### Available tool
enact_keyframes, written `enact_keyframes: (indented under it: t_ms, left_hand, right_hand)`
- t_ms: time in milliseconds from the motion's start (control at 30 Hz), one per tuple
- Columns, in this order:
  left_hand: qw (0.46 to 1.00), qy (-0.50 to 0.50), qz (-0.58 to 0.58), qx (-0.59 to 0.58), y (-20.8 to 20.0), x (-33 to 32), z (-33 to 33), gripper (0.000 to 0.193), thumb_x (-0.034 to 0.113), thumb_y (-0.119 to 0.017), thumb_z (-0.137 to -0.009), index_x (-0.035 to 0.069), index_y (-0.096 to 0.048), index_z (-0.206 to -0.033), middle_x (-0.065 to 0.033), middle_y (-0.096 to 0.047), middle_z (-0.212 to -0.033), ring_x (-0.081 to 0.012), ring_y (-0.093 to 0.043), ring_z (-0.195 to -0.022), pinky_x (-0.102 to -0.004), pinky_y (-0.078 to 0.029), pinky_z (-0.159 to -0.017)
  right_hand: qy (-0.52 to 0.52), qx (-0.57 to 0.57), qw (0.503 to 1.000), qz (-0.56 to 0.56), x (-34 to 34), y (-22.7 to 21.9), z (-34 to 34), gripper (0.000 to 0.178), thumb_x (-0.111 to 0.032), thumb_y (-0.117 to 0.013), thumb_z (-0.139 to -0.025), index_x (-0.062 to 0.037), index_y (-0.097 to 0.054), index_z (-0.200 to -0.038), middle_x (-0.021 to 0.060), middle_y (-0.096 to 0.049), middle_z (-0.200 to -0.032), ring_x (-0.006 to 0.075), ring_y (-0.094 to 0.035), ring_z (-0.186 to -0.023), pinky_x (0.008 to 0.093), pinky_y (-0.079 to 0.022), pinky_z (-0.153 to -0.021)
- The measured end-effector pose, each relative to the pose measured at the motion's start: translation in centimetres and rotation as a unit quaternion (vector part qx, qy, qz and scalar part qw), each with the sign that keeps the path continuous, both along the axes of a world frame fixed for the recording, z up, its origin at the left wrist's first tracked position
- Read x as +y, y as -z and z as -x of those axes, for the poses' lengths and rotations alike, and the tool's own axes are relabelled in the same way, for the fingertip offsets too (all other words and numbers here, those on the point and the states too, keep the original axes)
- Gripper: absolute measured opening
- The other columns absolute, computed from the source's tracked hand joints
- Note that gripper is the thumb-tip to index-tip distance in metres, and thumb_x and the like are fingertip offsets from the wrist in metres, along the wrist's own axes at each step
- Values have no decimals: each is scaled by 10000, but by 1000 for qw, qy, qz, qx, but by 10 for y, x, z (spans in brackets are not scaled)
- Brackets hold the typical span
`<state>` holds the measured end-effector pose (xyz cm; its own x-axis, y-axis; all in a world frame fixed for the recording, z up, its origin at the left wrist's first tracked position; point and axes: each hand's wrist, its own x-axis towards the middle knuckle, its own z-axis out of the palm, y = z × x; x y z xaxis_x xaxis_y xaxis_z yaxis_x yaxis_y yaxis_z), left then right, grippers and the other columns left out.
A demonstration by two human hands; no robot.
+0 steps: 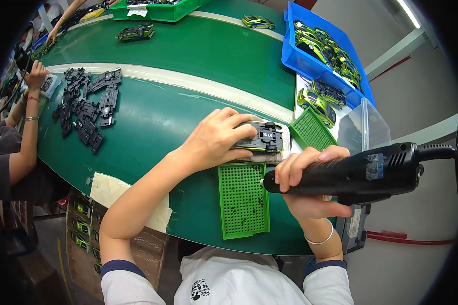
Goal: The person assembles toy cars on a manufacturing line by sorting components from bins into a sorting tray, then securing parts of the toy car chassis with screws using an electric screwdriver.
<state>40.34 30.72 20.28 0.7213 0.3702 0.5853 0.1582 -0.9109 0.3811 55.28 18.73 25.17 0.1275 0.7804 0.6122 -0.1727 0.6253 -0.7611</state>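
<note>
The left hand (216, 134) grips the car (271, 137), wheels-up in a pale holder (286, 146); a slack grip might let it shift. Just below, the tray (228, 198) bears small dark bits; the driver's tip is near its upper right corner, so a careless dip could scatter them. The right hand (310, 175) is wrapped around the driver (361, 170), whose cable (436, 151) might tug it askew.

I have a green worktable (150, 114) before me, grey floor (50, 244) below, and a glowing tube light (408, 13) at upper right.
</note>
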Motion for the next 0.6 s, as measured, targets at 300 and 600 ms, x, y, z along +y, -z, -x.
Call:
enact_keyframes:
  t_ms: [300, 600]
  left_hand:
    - [1000, 4, -3, -20, 5, 4, 1, 398, 236, -748, -629, 92, -552, -944, -43, -576, -1095, -261, -533, -928, -372, -437, -827]
    - [987, 59, 150, -4, -9, 13, 11, 668, 195, -782, -604, 70, -474, -1183, -113, -523, -1204, -284, -519, -1032, -382, -405, -927]
  right_hand:
    - [-23, -14, 1000, 9, 18, 17, 18, 832, -825, -407, -621, -100, -290, -1013, 78, -464, -633, 163, -480, -470, 281, -454, -467]
    - [-12, -20, 999, 30, 17, 20, 17, 813, -809, -424, -637, -97, -288, -1007, 77, -462, -635, 165, -485, -472, 276, -455, -454]
